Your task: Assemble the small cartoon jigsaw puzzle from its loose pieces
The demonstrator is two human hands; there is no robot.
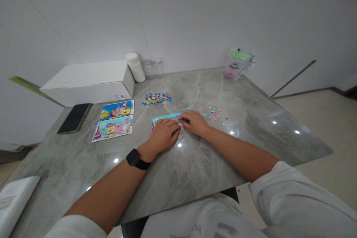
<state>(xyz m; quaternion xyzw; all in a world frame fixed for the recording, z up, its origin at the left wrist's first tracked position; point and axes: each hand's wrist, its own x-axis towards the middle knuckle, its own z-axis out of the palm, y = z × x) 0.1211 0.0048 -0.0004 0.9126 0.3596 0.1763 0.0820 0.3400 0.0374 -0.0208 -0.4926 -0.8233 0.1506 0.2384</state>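
A partly assembled jigsaw puzzle (173, 115) lies on the grey table, its light-blue top edge showing. My left hand (164, 134) rests over its left and middle part, fingers laid on the surface and slightly bent. At the puzzle's right edge, my right hand (195, 122) has thumb and fingertips drawn together on a puzzle piece, mostly hidden by the fingers. Loose pink and teal puzzle pieces (214, 117) are scattered right of that hand. Beyond the puzzle is a heap of blue and yellow pieces (156, 99). Two cartoon picture cards (113, 128) lie to the left.
A dark phone (74, 118) lies left of the cards. Behind them stand a white box (89, 81), a white bottle (135, 67) and two clear glasses (157, 67). A plastic bag (237, 65) sits at the back right. A white packet (16, 200) is at the near left.
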